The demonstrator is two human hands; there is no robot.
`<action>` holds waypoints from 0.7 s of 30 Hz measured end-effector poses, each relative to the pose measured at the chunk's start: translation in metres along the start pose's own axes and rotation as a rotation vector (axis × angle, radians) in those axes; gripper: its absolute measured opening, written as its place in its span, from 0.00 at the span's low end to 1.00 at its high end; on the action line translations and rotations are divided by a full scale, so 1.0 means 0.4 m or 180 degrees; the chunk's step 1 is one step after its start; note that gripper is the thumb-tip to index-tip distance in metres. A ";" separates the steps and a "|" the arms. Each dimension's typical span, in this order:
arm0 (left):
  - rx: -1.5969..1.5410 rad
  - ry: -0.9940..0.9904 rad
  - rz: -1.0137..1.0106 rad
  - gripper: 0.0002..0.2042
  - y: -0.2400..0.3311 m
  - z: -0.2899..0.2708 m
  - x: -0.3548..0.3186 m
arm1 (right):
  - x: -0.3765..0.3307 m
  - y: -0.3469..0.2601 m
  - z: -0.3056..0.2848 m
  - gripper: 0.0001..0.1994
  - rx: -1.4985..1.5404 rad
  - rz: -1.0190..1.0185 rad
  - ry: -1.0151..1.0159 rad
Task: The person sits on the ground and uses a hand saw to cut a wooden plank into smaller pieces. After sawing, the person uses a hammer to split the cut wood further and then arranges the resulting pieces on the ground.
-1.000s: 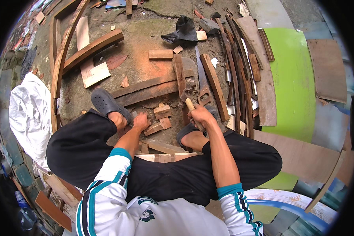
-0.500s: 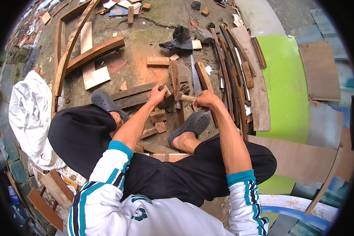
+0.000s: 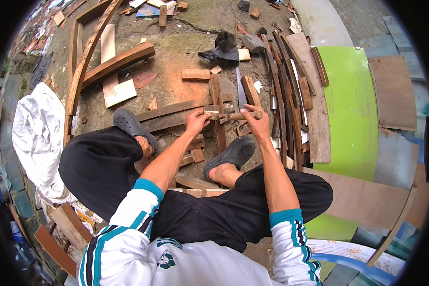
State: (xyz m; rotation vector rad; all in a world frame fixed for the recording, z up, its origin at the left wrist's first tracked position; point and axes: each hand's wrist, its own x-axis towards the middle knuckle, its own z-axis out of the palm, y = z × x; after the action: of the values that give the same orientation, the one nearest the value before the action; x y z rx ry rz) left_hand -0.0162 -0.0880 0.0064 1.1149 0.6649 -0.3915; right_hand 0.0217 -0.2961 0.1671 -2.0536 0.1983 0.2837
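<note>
A: Left hand (image 3: 197, 122), what state?
B: Fingers pinched on a small wood block (image 3: 210, 110). Block sits at the hand's 1 to 2 o'clock, touching the fingertips.
A: Right hand (image 3: 257, 122)?
B: Closed round a hammer (image 3: 235, 116) by its wooden handle; head points to that hand's 9 o'clock, just beside the block, at its 4 o'clock.
A: Underneath?
B: Dark wooden bar (image 3: 220, 138), running 12 to 6. Cannot tell whether block touches it.
A: Nearby?
B: Black plastic (image 3: 222, 49) at the block's 12, well apart; grey clog (image 3: 232, 153) at the right hand's 7.
</note>
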 end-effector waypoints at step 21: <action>0.1291 0.0445 0.0420 0.23 -0.018 0.063 0.053 | 0.091 -0.076 0.077 0.25 0.1037 -0.0254 0.0499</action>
State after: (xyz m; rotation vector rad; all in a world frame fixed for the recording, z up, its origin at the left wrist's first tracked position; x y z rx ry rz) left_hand 0.0029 -0.1132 -0.0057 1.5746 0.6454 -0.3451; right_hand 0.0607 -0.2552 0.1681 -1.7549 0.2410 0.0363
